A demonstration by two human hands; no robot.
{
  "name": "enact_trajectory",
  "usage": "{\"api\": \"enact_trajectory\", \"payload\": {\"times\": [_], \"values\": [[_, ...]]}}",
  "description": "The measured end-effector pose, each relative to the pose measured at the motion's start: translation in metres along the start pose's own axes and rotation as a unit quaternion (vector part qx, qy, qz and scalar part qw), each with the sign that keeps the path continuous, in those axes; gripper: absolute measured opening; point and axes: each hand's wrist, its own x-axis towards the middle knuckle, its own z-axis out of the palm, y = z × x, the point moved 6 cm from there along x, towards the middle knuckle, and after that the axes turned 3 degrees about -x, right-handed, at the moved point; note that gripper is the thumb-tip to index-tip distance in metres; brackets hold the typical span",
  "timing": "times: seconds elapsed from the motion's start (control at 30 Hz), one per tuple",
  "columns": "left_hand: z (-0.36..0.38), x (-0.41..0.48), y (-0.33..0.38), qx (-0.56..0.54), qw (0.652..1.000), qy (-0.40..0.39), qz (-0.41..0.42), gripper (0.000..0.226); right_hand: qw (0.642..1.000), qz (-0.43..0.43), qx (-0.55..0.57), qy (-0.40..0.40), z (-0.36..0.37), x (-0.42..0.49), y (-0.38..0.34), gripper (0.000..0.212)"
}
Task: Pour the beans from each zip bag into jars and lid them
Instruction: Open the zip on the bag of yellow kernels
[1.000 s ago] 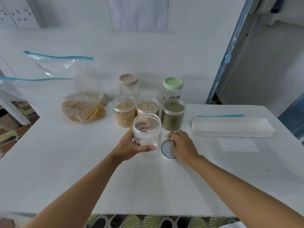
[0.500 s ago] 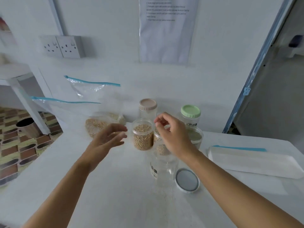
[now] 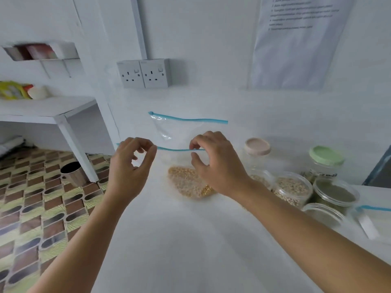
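Left hand (image 3: 131, 166) and right hand (image 3: 215, 163) are curling at zip bag (image 3: 186, 181) strip; grip cannot be told. Wall sheet (image 3: 296, 45) above right hand is showing unreadable print.

The person's left hand (image 3: 131, 166) and right hand (image 3: 215, 166) are bare; the left forearm (image 3: 84, 240) and right forearm (image 3: 306, 235) are uncovered throughout the view.

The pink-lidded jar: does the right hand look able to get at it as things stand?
Probably yes: the pink-lidded jar stands just beside the right hand, with nothing between them.
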Motion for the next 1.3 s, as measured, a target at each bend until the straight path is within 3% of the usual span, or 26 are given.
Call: {"api": "enact_trajectory", "payload": {"times": [0.07, 0.2, 0.33, 0.5, 0.7, 0.9, 1.3], "values": [[-0.009, 0.01, -0.015, 0.069, 0.997, -0.002, 0.041, 0.006, 1.0, -0.007, -0.029, 0.001, 0.018, 0.01, -0.006, 0.013], [-0.009, 0.029, -0.049, 0.187, 0.973, -0.087, 0.099, 0.028, 0.995, -0.008, -0.099, -0.024, 0.047, 0.024, -0.007, 0.019], [0.003, 0.037, -0.073, 0.231, 0.953, -0.169, 0.101, 0.037, 0.991, -0.001, -0.128, -0.047, 0.058, 0.029, 0.005, 0.014], [0.004, 0.054, -0.071, 0.155, 0.966, -0.162, 0.13, 0.039, 0.994, 0.031, -0.103, 0.006, 0.038, 0.027, 0.022, 0.008], [0.01, 0.068, -0.041, -0.019, 0.985, -0.149, 0.081, 0.028, 0.994, 0.068, -0.035, 0.072, -0.003, 0.019, 0.033, 0.003], [0.019, 0.067, -0.011, -0.07, 0.986, -0.132, 0.077, 0.009, 0.991, 0.078, -0.024, 0.106, -0.033, 0.008, 0.038, 0.005], [0.0, 0.023, 0.055, -0.143, 0.979, -0.141, 0.018, 0.013, 0.994, 0.019, 0.024, 0.104, -0.093, -0.03, 0.012, 0.011]]}}
